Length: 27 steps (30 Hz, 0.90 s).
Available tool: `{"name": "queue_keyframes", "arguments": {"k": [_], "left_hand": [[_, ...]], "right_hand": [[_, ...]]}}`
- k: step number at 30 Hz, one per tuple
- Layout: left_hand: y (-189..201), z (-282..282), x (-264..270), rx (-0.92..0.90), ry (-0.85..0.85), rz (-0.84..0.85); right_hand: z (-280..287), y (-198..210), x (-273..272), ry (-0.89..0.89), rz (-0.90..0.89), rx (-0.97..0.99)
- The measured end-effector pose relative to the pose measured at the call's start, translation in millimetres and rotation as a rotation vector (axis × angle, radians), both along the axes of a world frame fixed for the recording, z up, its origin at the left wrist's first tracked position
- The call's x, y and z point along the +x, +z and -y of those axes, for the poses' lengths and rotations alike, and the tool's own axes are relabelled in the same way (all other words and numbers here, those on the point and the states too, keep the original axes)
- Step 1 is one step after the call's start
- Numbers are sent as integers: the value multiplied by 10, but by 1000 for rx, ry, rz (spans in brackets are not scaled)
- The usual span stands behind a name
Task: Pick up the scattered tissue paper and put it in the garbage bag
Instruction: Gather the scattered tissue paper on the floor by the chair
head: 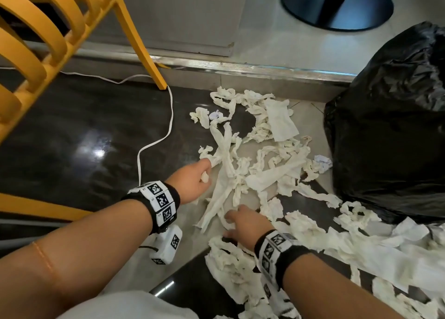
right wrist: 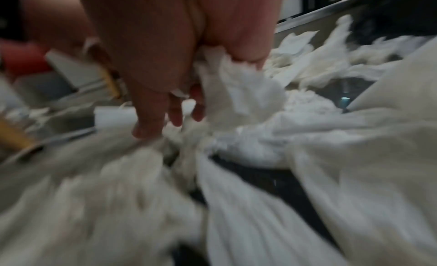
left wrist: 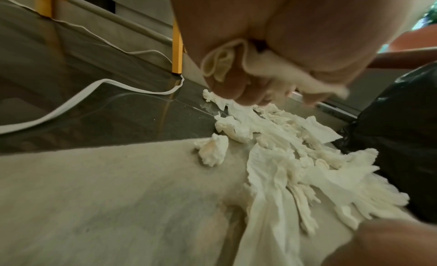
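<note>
Left hand [head: 195, 182] and right hand [head: 243, 222] each clutching tissue paper [head: 269, 174]; garbage bag [head: 390, 126] beside.

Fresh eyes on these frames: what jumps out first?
A sprawl of torn white tissue paper covers the floor's middle and right, up to the black garbage bag at right. The left hand grips a wad; the right hand grabs strips. A yellow chair stands upper left.

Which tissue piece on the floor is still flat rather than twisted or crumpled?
The flat tissue sheet at the pile's far side, toward the garbage bag. It lies spread open; the rest are twisted or balled up.
</note>
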<state>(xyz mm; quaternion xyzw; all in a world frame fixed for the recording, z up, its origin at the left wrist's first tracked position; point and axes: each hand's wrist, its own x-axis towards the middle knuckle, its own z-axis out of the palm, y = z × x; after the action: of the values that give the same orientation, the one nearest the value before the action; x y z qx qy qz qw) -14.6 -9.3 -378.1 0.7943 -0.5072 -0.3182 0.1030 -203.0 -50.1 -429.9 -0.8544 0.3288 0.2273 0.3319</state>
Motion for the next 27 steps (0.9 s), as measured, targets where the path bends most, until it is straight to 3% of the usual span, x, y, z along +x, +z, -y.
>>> {"name": "queue_keyframes", "arguments": {"k": [3, 6, 10, 18, 21, 24, 27], "left_hand": [[-69, -16, -17, 46, -113, 75], [-184, -37, -73, 157, -290, 146], [-431, -85, -170, 271, -497, 193], [-476, 1, -285, 277, -579, 246], [-413, 69, -285, 236, -473, 210], [-284, 80, -288, 174, -369, 148], [-229, 33, -289, 169, -387, 169]], "right_hand": [[-121, -132, 38, 134, -82, -126], [-28, -110, 34, 95, -19, -128], [187, 114, -47, -208, 238, 60], [382, 549, -225, -832, 562, 402], [488, 632, -310, -1069, 687, 526], [577, 603, -399, -979, 562, 372], [525, 466, -461, -511, 245, 32]]}}
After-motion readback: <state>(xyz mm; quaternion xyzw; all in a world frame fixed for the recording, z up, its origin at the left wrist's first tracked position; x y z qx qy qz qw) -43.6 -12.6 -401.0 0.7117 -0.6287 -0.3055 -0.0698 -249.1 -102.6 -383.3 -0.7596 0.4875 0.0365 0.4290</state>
